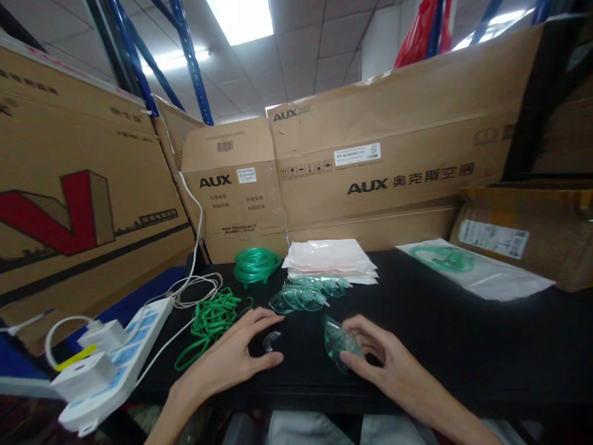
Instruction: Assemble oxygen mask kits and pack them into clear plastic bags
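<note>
The right hand (380, 352) clamps a green oxygen mask (336, 339); apart, at its nine o'clock, the left hand (238, 353) curves unclosed around a clear plastic piece (272, 340). More masks (303, 296) lie at eleven o'clock.

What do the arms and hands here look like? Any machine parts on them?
No machine parts show: the left hand and right hand are ordinary human hands, ungloved, with slim fingers. No sleeve, watch or marking can be seen on the left forearm or right forearm.
</note>
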The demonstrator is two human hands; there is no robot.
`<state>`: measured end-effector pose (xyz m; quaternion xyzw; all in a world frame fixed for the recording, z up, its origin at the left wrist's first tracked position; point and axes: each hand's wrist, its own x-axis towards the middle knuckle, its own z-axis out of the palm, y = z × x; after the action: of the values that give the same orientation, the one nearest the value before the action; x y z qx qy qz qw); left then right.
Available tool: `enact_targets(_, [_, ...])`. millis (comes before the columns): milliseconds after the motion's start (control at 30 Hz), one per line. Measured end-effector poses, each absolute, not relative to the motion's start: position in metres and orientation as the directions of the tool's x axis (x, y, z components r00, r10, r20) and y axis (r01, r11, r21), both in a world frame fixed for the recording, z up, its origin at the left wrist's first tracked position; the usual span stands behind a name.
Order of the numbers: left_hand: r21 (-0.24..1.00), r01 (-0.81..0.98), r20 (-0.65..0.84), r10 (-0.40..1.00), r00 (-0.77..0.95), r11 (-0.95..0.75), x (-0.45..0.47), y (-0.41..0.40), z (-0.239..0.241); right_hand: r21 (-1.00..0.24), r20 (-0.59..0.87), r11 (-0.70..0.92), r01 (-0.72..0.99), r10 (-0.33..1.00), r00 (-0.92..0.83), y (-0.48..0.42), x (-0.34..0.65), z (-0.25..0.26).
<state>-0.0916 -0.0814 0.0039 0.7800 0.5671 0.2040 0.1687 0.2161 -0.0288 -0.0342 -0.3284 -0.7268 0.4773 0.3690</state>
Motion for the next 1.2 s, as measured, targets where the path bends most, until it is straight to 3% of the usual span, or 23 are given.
enact_targets(133, [0.526,0.811,0.088,0.965,0.247,-0.256,-0.097,-0.078,-0.006,-0.891,0.250,0.406,0.202,0.812,-0.528,-0.032,0.218,-0.030])
enact_targets(400, [0.571,0.771,0.078,0.954,0.290,-0.282,-0.096,-0.074,-0.003,-0.881,0.272,0.431,0.196,0.800,-0.535,-0.033,0.219,-0.036])
enact_targets(1200, [0.435,0.803,0.222,0.913,0.342,-0.407,-0.081,-0.067,-0.008,-0.889,0.266,0.419,0.186,0.801,-0.536,-0.035,0.219,-0.036])
